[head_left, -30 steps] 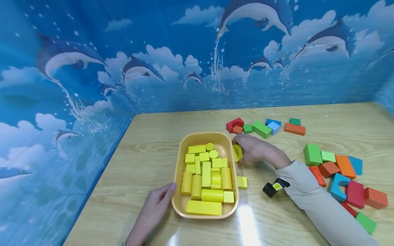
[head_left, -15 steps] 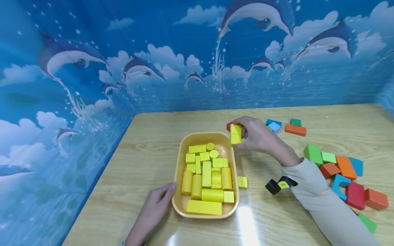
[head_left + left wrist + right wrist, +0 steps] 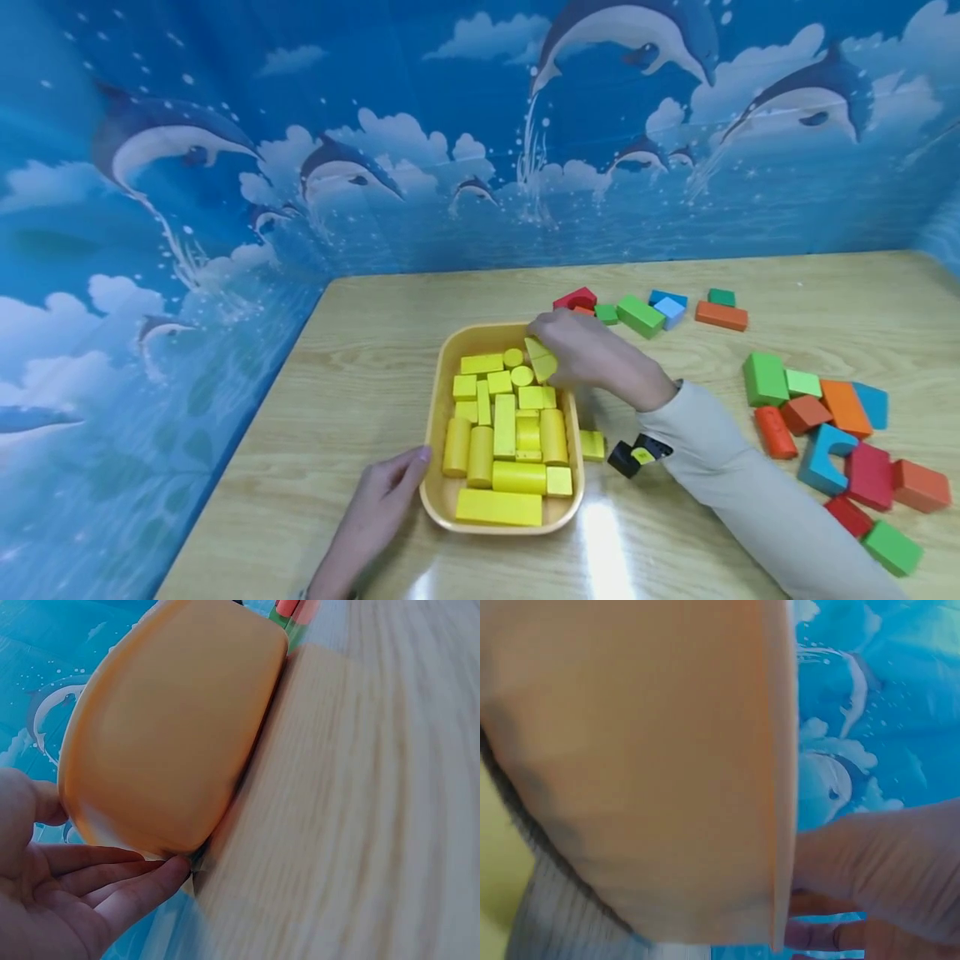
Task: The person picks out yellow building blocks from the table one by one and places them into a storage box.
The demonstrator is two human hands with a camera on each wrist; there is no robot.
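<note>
A tan plastic tray point(image 3: 501, 532) stands on the table, filled with yellow wooden blocks: cylinders point(image 3: 480, 457), cuboids point(image 3: 499, 507) and small cubes point(image 3: 558, 481). My left hand point(image 3: 382, 504) holds the tray's left side, thumb at the rim; in the left wrist view its fingers point(image 3: 142, 889) lie against the outer wall. My right hand point(image 3: 585, 350) reaches over the tray's far right corner, pinching yellow blocks point(image 3: 541, 360) just above the inside. The right wrist view has the tray wall point(image 3: 645, 772) hiding those blocks, with part of the hand point(image 3: 877, 870) beyond the rim.
Another yellow block point(image 3: 592, 445) lies against the tray's right side. Behind the right hand are a red arch point(image 3: 574, 298), a green block point(image 3: 641, 316) and blue pieces point(image 3: 670, 312). Several coloured blocks point(image 3: 843, 408) lie at the right beside the sleeve. A dolphin-print backdrop point(image 3: 420, 167) borders the table.
My right hand has lifted the yellow blocks from the table beside the tray, then carried them left and down over the tray's far right corner. The left hand stays at the tray's left side.
</note>
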